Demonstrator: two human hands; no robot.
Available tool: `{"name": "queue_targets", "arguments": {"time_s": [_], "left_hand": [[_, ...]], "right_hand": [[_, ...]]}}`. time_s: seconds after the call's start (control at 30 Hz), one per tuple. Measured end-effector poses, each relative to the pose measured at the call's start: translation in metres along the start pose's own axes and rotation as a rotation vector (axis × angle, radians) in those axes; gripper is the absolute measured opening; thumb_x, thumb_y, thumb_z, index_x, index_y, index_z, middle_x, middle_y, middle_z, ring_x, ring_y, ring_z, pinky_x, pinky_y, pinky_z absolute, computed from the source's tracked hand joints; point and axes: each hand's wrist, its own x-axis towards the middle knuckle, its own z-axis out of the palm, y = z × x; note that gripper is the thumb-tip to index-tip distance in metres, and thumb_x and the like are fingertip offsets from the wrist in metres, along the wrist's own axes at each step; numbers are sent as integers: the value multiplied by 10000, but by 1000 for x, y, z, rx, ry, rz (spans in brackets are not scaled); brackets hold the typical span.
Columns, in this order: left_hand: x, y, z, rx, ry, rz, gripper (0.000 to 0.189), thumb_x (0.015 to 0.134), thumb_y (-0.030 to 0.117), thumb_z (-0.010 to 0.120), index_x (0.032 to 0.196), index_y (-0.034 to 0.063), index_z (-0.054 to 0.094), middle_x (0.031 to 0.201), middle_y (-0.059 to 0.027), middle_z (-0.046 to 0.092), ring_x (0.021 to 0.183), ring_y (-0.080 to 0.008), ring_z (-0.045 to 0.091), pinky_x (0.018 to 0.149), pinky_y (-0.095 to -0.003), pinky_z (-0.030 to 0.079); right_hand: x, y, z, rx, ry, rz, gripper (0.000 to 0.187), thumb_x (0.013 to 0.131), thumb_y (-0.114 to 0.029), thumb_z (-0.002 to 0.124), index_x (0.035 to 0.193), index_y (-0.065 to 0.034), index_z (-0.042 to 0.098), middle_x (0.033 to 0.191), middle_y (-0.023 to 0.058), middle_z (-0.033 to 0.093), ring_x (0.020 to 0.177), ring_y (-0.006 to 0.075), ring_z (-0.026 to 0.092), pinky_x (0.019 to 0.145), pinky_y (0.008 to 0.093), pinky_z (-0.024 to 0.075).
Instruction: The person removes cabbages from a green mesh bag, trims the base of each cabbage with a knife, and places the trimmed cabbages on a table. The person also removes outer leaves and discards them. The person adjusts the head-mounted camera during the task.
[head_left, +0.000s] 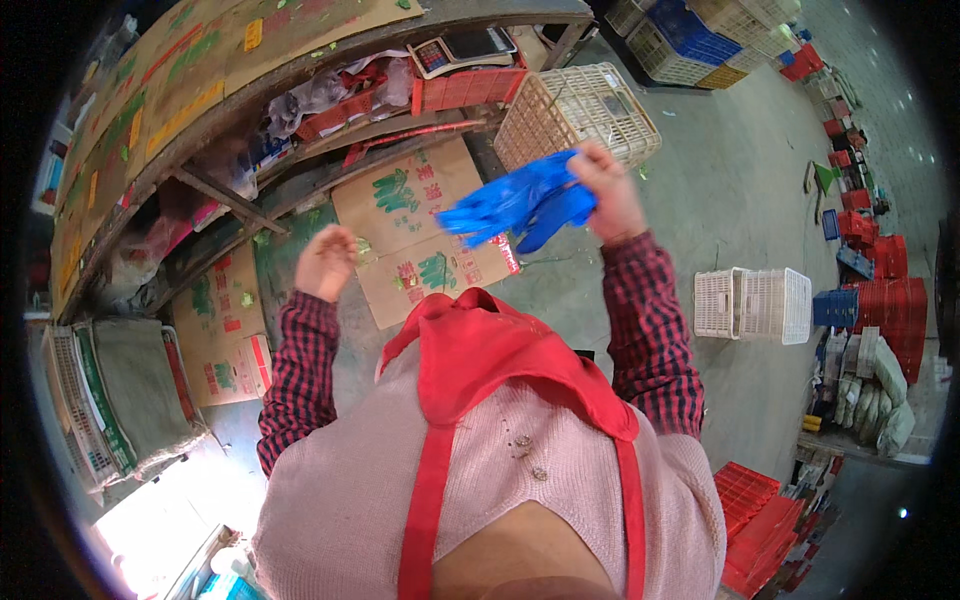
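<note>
A blurred bundle of thin blue plastic, perhaps gloves (525, 196), hangs from my right hand (609, 193), which grips its right end. It is held up in front of the upturned plastic crate and above the floor. My left hand (327, 262) is raised near the edge of a flattened cardboard sheet, apart from the blue bundle; its fingers look curled, and whether they close on anything cannot be seen. I wear a red apron (510, 360) and checked sleeves.
A long cardboard-covered table (191, 82) runs along the upper left, with red baskets (465, 88) beneath it. Flattened cardboard (409, 225) lies on the floor. A cream plastic crate (577, 112) stands ahead, white crates (754, 304) to the right, and stacked crates (682, 45) farther off.
</note>
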Motion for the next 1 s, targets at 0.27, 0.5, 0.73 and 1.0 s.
{"name": "queue_targets", "arguments": {"time_s": [0.27,0.5,0.73,1.0], "left_hand": [[-51,-24,-17,653,257,46,317,912,208,509,1183,47,538,1122,-81,590,942,-184,601,803,-300,482],[-26,-122,-8,883,-70,-406,357,931,167,506,1264,38,505,1202,-48,568,1121,-129,509,969,-286,383],[7,-139,-32,1219,-143,-389,349,897,207,567,1200,35,567,1161,-51,594,1042,-120,547,914,-258,421],[71,-150,-65,1257,615,-436,412,856,315,607,1176,56,588,1004,-58,652,901,-113,588,816,-251,459]], "right_hand": [[60,52,-102,-1661,-287,-120,84,853,-134,582,806,-68,561,696,30,583,673,153,589,601,284,485],[67,122,-113,-1985,-693,51,118,783,-83,627,733,-15,545,672,77,570,641,175,582,602,334,488],[115,158,-90,-1038,-441,143,78,777,-23,614,782,-44,540,698,-9,548,668,100,559,575,263,447],[156,233,-120,-1252,-442,-16,164,724,-63,612,875,-34,555,758,175,620,763,325,628,658,410,484]]}}
